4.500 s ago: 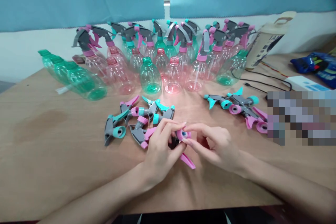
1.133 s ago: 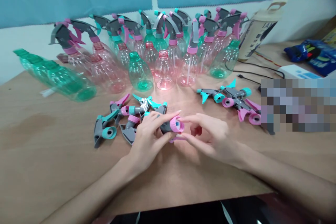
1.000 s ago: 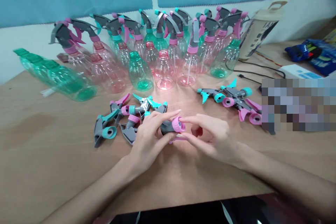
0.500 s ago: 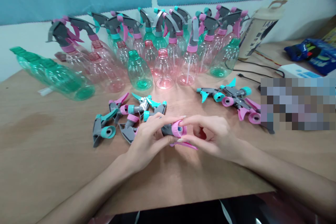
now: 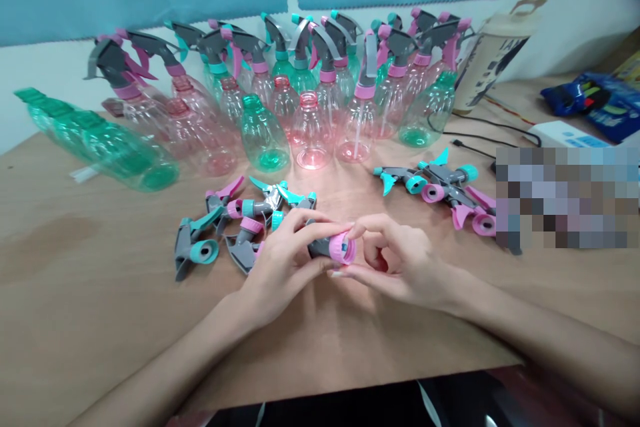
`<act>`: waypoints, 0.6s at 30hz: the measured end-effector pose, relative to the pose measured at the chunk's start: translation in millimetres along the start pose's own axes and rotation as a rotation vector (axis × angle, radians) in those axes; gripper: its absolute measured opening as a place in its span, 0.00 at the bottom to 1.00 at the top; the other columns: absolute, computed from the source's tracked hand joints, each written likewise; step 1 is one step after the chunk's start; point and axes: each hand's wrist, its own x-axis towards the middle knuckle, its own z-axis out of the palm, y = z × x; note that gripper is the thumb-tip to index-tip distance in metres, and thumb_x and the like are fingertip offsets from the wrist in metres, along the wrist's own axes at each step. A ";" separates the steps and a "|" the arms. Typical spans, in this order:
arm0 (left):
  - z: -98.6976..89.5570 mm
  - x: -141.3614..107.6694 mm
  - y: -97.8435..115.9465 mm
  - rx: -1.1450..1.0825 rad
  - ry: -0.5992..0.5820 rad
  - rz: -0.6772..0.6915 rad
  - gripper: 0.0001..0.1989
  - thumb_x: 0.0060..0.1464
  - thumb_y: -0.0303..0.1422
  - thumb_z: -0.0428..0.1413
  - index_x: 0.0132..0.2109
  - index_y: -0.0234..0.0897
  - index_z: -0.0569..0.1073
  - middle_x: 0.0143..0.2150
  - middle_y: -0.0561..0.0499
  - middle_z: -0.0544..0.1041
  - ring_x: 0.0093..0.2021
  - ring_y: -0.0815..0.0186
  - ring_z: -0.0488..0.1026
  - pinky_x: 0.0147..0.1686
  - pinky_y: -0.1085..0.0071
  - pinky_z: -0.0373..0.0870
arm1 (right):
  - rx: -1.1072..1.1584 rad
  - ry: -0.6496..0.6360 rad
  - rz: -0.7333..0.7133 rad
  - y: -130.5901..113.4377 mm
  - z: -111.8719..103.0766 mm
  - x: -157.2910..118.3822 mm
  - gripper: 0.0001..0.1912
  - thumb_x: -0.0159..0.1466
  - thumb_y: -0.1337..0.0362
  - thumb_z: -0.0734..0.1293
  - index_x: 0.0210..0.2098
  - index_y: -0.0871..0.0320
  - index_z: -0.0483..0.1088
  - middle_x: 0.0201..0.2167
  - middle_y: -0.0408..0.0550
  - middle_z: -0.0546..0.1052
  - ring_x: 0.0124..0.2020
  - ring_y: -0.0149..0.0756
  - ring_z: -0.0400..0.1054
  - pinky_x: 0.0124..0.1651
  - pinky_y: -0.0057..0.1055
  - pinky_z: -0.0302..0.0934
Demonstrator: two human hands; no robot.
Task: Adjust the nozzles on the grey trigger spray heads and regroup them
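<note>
Between my hands, over the front of the wooden table, is a grey trigger sprayer head (image 5: 323,248) with a pink collar (image 5: 343,249) facing right. My left hand (image 5: 283,260) wraps its grey body, hiding most of it. The thumb and index finger of my right hand (image 5: 400,257) pinch the pink collar at its rim. Just behind and left of my left hand lie loose sprayer heads (image 5: 245,247) with pink and turquoise collars. Another cluster of sprayer heads (image 5: 440,187) lies beyond my right hand.
Clear pink bottles (image 5: 311,137) and green bottles (image 5: 265,140) stand across the back, many topped with sprayers. Green bottles (image 5: 135,160) line up at the left. At the right are a cream tumbler (image 5: 495,53), black cables (image 5: 480,137) and a blue packet (image 5: 595,103).
The sprayer head has turned slightly, and its pink trigger no longer shows below the collar. My right fingers have shifted a little around the collar. Bottles and loose heads stay put.
</note>
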 end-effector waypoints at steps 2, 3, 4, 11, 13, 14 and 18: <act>-0.9 0.4 1.9 0.046 0.018 0.008 0.17 0.55 0.24 0.56 0.50 0.47 0.71 0.50 0.48 0.66 0.52 0.60 0.65 0.49 0.60 0.66 | -0.033 -0.002 -0.004 -0.1 -0.4 0.2 0.20 0.59 0.64 0.69 0.48 0.56 0.60 0.16 0.30 0.56 0.15 0.22 0.52 0.19 0.20 0.50; -1.3 0.4 2.5 0.062 0.025 0.013 0.17 0.55 0.24 0.56 0.50 0.47 0.71 0.51 0.48 0.66 0.53 0.59 0.65 0.50 0.59 0.66 | -0.047 -0.004 -0.005 -0.1 -0.7 0.3 0.20 0.60 0.64 0.69 0.49 0.56 0.60 0.16 0.30 0.56 0.15 0.22 0.52 0.20 0.20 0.51; -1.4 0.3 2.8 0.072 0.032 0.017 0.16 0.56 0.25 0.56 0.50 0.47 0.72 0.51 0.48 0.65 0.54 0.59 0.64 0.50 0.59 0.66 | -0.056 -0.010 -0.003 -0.1 -1.1 0.3 0.20 0.60 0.64 0.69 0.49 0.56 0.59 0.16 0.30 0.57 0.14 0.22 0.52 0.19 0.21 0.51; 1.6 -1.5 1.1 0.087 0.033 0.037 0.17 0.57 0.26 0.54 0.52 0.48 0.71 0.51 0.46 0.64 0.54 0.57 0.64 0.50 0.56 0.68 | -0.076 -0.033 0.012 -0.4 -2.9 0.2 0.20 0.60 0.63 0.67 0.49 0.57 0.60 0.15 0.30 0.57 0.14 0.23 0.53 0.19 0.21 0.49; 2.7 -1.3 1.6 0.115 0.053 0.055 0.16 0.58 0.27 0.54 0.52 0.47 0.71 0.51 0.46 0.65 0.53 0.57 0.65 0.49 0.56 0.68 | -0.095 -0.035 0.017 -1.0 -1.3 0.2 0.19 0.60 0.64 0.66 0.48 0.57 0.59 0.16 0.30 0.57 0.14 0.23 0.53 0.19 0.22 0.48; 3.1 -1.2 2.0 0.132 0.067 0.066 0.16 0.58 0.27 0.53 0.52 0.47 0.70 0.50 0.46 0.65 0.52 0.57 0.65 0.49 0.56 0.68 | -0.108 -0.032 0.016 -1.5 -0.2 0.1 0.19 0.60 0.65 0.66 0.49 0.57 0.59 0.16 0.29 0.57 0.14 0.23 0.53 0.19 0.22 0.48; 4.8 -0.4 2.6 0.201 0.092 0.112 0.16 0.58 0.28 0.54 0.53 0.46 0.70 0.49 0.46 0.66 0.50 0.58 0.65 0.47 0.59 0.68 | -0.225 0.003 -0.007 -3.2 2.9 -0.9 0.19 0.59 0.67 0.66 0.48 0.59 0.59 0.16 0.30 0.55 0.13 0.23 0.51 0.18 0.24 0.46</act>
